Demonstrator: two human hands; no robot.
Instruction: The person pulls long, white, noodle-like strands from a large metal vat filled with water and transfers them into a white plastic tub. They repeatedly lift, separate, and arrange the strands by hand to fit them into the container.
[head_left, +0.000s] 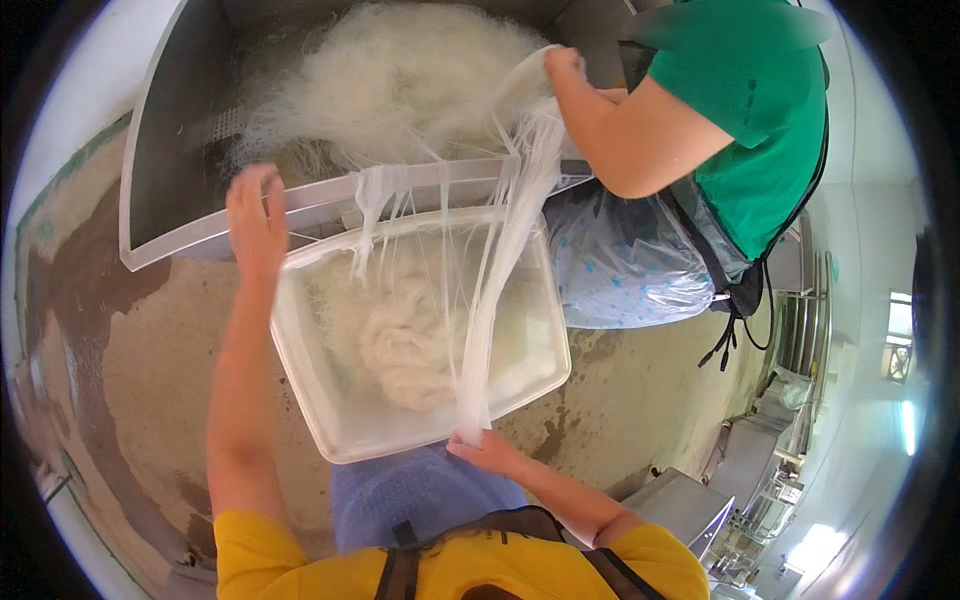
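Observation:
My right hand (486, 451) is closed around the lower end of a long bundle of thin white noodles (504, 274). The bundle stretches taut across a white plastic tub (564, 330) to the hand of a person in green, who holds its upper part. Inside the tub lies a pale noodle heap (409, 341) in cloudy liquid. My left hand (257, 217), slightly blurred, is at the front rim of a metal trough (202, 234), fingers apart and nothing visible in it. Whether it touches the rim, I cannot tell. A large loose noodle mass (405, 82) fills much of the trough.
The other person (750, 127) stands close on the right, wearing a clear patterned apron (630, 259). Several noodle strands (381, 199) drape over the trough rim into the tub. Wet patches mark the floor (172, 352). Metal tables (679, 506) stand at the lower right.

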